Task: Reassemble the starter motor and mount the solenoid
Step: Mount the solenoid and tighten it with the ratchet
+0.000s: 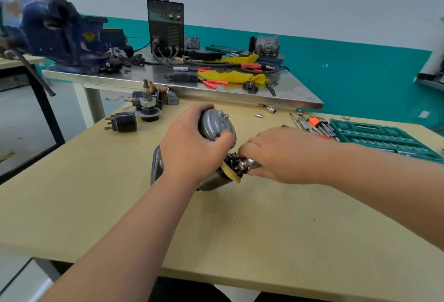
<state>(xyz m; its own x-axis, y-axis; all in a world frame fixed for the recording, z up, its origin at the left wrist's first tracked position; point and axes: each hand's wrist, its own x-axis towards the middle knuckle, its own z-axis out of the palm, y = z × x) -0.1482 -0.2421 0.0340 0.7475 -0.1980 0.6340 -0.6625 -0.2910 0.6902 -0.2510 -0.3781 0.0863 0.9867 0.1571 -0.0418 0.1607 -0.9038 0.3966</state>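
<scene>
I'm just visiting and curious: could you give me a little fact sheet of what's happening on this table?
Left hand: grips silver metal starter motor
Right hand: pinches the motor's dark gear end
Black cylindrical solenoid: lies apart on tan wooden table, not yet mounted
Green plastic socket case: lies at far right

My left hand (192,150) enters from lower left, forearm bare, fingers curled over the starter motor (216,125). My right hand (276,155) enters from the right, palm down, fingers (247,149) curled and pinching that unit's geared end. The two hands sit just beside each other.
</scene>
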